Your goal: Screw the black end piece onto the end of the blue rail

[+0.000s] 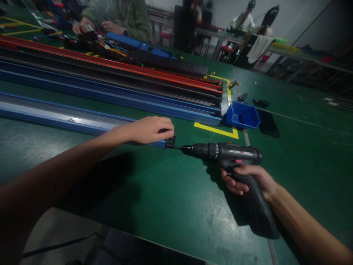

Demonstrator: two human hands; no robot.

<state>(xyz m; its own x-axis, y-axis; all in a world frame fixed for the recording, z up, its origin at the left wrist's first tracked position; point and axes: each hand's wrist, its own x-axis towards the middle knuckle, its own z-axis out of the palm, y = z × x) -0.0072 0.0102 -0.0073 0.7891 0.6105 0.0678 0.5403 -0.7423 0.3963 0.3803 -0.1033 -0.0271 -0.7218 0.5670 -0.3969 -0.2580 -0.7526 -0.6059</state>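
Note:
My right hand (248,182) is wrapped round the grip of a black cordless drill (237,154), which points left. The drill's long thin bit (178,147) reaches a small black end piece (170,142) at the right end of a blue aluminium profile (104,127). Over that end lies my left hand (150,130), its fingers and thumb closed on the profile close beside the black piece. The palm hides part of the profile, and whether a screw sits at the bit tip is too small to tell.
Behind lies a stack of long blue, black and orange profiles (138,86). A blue bin (244,115) stands at its right end, with a dark flat object (268,124) beside it. Across the green table (176,198), another person's hands (113,28) are near bundled wires (107,48).

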